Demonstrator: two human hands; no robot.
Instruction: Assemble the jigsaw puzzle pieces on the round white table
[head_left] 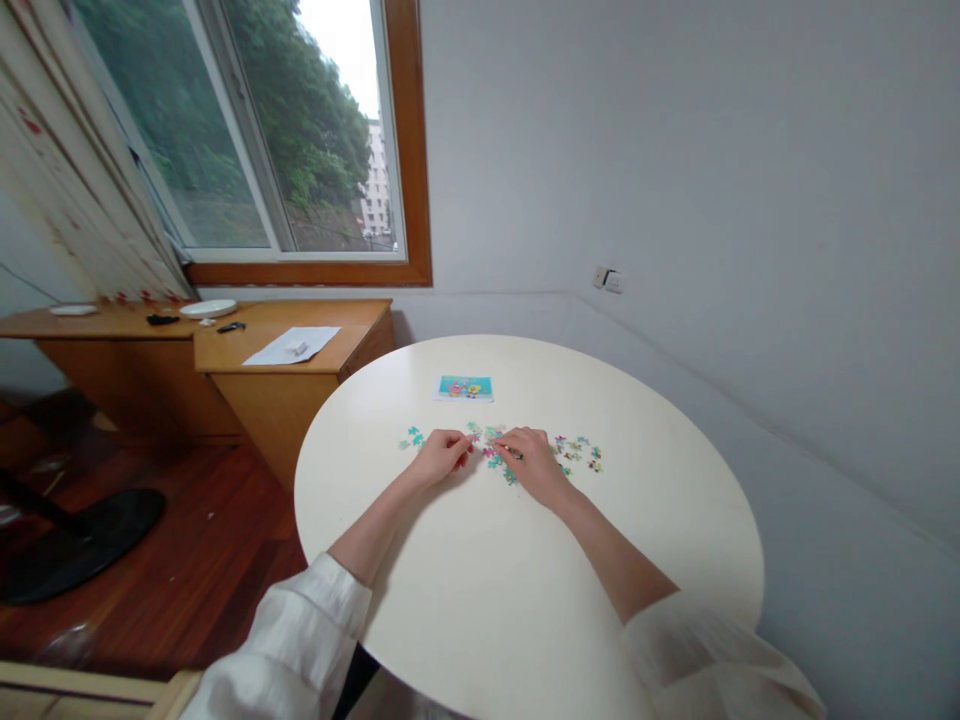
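Small jigsaw puzzle pieces in green, teal, pink and yellow lie on a round white table (480, 600). My left hand (441, 456) is closed in a pinch, with a pinkish puzzle piece (475, 438) at its fingertips. Just to the right, my right hand (534, 463) is pinching what looks like a puzzle piece, mostly hidden by the fingers. Teal pieces (413, 436) lie left of my left hand. More pieces (581, 448) are scattered beyond my right hand, and a cluster (510, 477) shows under its fingers.
A picture card (465, 388) with two cartoon figures lies farther back on the table. At the left, a wooden desk (360, 330) holds a white sheet of paper (281, 346) and a white plate (208, 309). A black round stand base (97, 540) is on the floor.
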